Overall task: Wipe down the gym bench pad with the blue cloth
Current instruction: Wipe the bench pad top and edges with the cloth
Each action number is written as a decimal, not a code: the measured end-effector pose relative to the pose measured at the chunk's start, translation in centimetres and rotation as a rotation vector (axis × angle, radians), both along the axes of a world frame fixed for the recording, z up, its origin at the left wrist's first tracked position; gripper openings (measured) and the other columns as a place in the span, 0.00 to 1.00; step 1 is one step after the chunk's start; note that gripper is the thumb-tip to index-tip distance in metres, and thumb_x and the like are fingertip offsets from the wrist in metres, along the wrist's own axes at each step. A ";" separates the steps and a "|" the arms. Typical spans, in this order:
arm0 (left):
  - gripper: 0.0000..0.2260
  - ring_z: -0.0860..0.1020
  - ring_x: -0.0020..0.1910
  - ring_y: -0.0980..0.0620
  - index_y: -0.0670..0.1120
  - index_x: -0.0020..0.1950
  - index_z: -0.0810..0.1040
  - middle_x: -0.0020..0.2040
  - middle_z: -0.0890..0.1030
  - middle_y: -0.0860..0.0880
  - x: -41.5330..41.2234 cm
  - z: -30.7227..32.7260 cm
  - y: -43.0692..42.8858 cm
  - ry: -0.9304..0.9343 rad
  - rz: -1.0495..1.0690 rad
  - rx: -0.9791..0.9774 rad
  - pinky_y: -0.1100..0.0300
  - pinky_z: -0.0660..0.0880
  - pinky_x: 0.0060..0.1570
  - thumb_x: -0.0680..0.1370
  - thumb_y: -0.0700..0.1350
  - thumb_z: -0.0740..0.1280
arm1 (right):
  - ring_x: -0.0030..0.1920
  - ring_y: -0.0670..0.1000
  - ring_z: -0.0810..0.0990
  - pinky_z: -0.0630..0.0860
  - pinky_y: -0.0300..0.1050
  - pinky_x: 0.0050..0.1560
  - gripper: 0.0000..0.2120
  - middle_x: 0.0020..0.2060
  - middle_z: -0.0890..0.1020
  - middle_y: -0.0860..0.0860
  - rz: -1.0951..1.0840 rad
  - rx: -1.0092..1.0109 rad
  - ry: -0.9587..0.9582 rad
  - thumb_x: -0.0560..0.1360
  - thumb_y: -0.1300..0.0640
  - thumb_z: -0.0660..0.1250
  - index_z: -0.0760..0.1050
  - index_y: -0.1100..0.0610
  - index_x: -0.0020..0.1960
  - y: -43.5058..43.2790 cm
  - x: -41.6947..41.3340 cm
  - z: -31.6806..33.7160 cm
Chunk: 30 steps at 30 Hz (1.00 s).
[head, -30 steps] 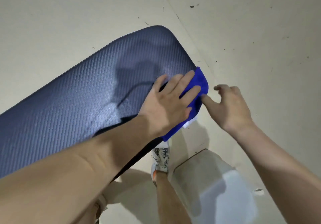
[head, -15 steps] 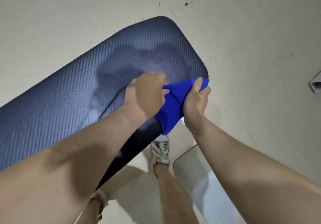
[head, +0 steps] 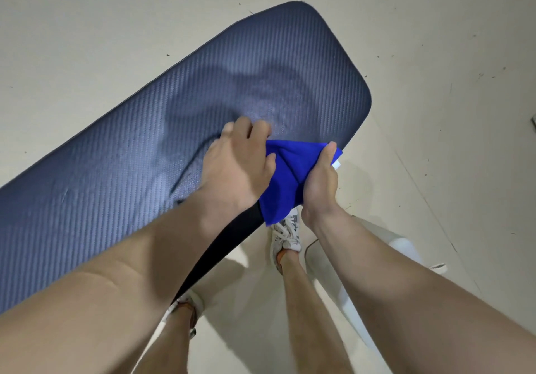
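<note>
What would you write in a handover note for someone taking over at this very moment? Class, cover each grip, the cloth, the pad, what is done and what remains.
Left grip: fingers curled, pinching the blue cloth at its left edge, over the bench pad.
Right grip: holds the cloth's right side, thumb on top.
Cloth: bunched between both grips at the pad's near edge, close to its rounded end; one corner hangs off the edge.
Done: faint smear marks near that end suggest some wiping.
Left: probably spread the cloth flat again and wipe along the rest of the pad.
</note>
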<state>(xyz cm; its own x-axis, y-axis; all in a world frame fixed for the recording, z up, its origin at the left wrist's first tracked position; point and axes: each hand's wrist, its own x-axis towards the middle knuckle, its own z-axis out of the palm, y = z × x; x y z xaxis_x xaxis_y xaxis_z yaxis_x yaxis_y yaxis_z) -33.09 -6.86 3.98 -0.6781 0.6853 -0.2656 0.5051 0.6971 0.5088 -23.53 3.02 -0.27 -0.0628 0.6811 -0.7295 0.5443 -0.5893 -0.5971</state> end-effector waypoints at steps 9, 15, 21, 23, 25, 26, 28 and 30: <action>0.21 0.70 0.54 0.46 0.54 0.64 0.65 0.57 0.70 0.49 2.4 0.5 -9.8 -0.152 0.028 0.052 0.50 0.73 0.49 0.74 0.49 0.68 | 0.44 0.52 0.80 0.78 0.45 0.47 0.31 0.42 0.80 0.49 -0.124 -0.063 -0.039 0.77 0.31 0.50 0.77 0.56 0.49 -7.3 0.1 0.6; 0.12 0.74 0.39 0.44 0.47 0.49 0.79 0.41 0.75 0.46 3.2 -1.3 -13.7 0.093 -0.209 0.111 0.54 0.71 0.35 0.67 0.47 0.73 | 0.38 0.51 0.75 0.72 0.44 0.39 0.32 0.38 0.76 0.50 -0.149 -0.020 -0.078 0.77 0.31 0.49 0.76 0.58 0.50 -12.7 0.3 0.0; 0.11 0.75 0.51 0.46 0.52 0.59 0.72 0.51 0.78 0.48 2.4 -0.3 -14.0 0.028 -0.297 -0.149 0.55 0.65 0.46 0.77 0.45 0.62 | 0.38 0.52 0.77 0.73 0.45 0.40 0.30 0.37 0.78 0.50 -0.117 -0.030 -0.093 0.76 0.31 0.50 0.74 0.57 0.44 -16.6 0.6 -0.2; 0.12 0.76 0.50 0.46 0.52 0.60 0.71 0.50 0.78 0.48 2.4 0.1 -14.9 -0.004 -0.301 -0.202 0.55 0.65 0.44 0.77 0.45 0.62 | 0.39 0.53 0.77 0.73 0.46 0.41 0.30 0.38 0.78 0.50 -0.117 -0.034 -0.105 0.76 0.30 0.50 0.73 0.57 0.44 -18.2 1.0 -0.4; 0.13 0.77 0.49 0.46 0.52 0.61 0.71 0.49 0.78 0.48 2.4 0.5 -16.6 -0.009 -0.306 -0.225 0.55 0.66 0.43 0.77 0.46 0.62 | 0.39 0.52 0.76 0.73 0.46 0.41 0.30 0.38 0.77 0.50 -0.105 -0.035 -0.105 0.76 0.31 0.50 0.73 0.57 0.45 -19.8 1.3 -0.1; 0.13 0.77 0.48 0.46 0.52 0.61 0.71 0.49 0.78 0.48 2.4 0.6 -17.2 -0.005 -0.317 -0.226 0.55 0.66 0.43 0.77 0.46 0.62 | 0.39 0.52 0.76 0.73 0.46 0.40 0.29 0.38 0.77 0.50 -0.101 -0.039 -0.104 0.76 0.31 0.50 0.72 0.57 0.45 -20.3 1.4 -0.1; 0.12 0.77 0.48 0.46 0.52 0.60 0.72 0.48 0.79 0.48 2.4 0.7 -18.4 0.020 -0.327 -0.222 0.56 0.65 0.43 0.77 0.46 0.61 | 0.41 0.53 0.77 0.74 0.46 0.41 0.30 0.40 0.78 0.50 -0.095 -0.051 -0.109 0.77 0.32 0.50 0.73 0.58 0.49 -21.2 1.5 0.1; 0.12 0.77 0.47 0.47 0.52 0.59 0.73 0.47 0.79 0.49 2.5 0.7 -19.5 0.061 -0.319 -0.208 0.56 0.65 0.43 0.76 0.46 0.61 | 0.44 0.53 0.79 0.75 0.45 0.41 0.30 0.44 0.79 0.51 -0.087 -0.066 -0.082 0.77 0.32 0.51 0.74 0.58 0.54 -22.2 1.6 0.3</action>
<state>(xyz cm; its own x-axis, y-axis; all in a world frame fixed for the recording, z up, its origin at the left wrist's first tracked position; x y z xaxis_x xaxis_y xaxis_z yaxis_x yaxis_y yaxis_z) -30.61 -26.37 4.65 -0.4585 0.7999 -0.3872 0.7380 0.5855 0.3355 -21.98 -19.20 0.05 0.0565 0.6321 -0.7729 0.5349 -0.6728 -0.5111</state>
